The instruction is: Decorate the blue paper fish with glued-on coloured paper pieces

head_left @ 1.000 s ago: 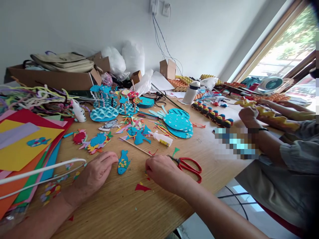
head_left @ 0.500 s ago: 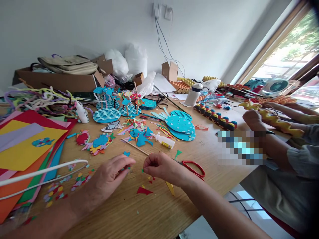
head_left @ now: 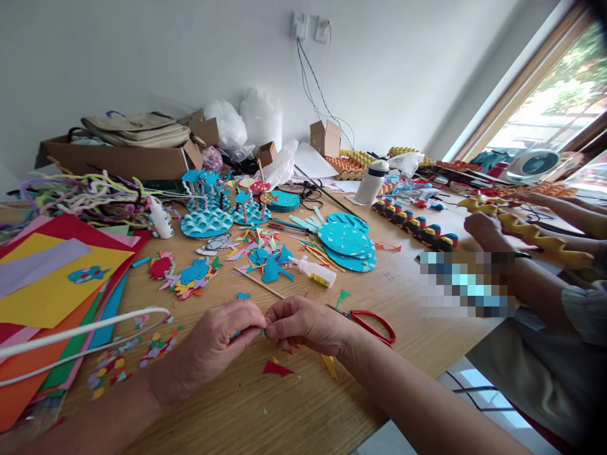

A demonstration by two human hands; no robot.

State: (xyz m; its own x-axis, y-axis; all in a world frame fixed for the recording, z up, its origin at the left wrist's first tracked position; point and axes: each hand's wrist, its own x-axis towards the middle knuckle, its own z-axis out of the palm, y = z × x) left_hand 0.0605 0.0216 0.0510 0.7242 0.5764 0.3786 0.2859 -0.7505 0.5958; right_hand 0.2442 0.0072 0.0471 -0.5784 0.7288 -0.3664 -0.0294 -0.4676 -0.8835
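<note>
My left hand (head_left: 222, 335) is closed near the table's front, with a bit of blue showing between thumb and fingers, too small to name. Against its fingertips, my right hand (head_left: 301, 325) pinches, with a tiny green bit at the tips. Red-handled scissors (head_left: 372, 325) lie beside my right wrist, partly under it. Just beyond my hands are a wooden stick (head_left: 258, 282), a small blue heart (head_left: 243, 296) and a glue bottle (head_left: 317, 273). Red paper scraps (head_left: 278, 368) lie in front of my right hand.
Coloured paper sheets (head_left: 42, 272) and a white curved bar (head_left: 85, 332) are at the left. Blue paper discs (head_left: 346, 240) and blue wavy-based models (head_left: 207, 222) stand further back. At the right, another person's hands hold a yellow wavy strip (head_left: 535, 237); a white bottle (head_left: 372, 182) stands behind.
My hands have come together; the gap between their fingertips has closed. The whole view has shifted slightly.
</note>
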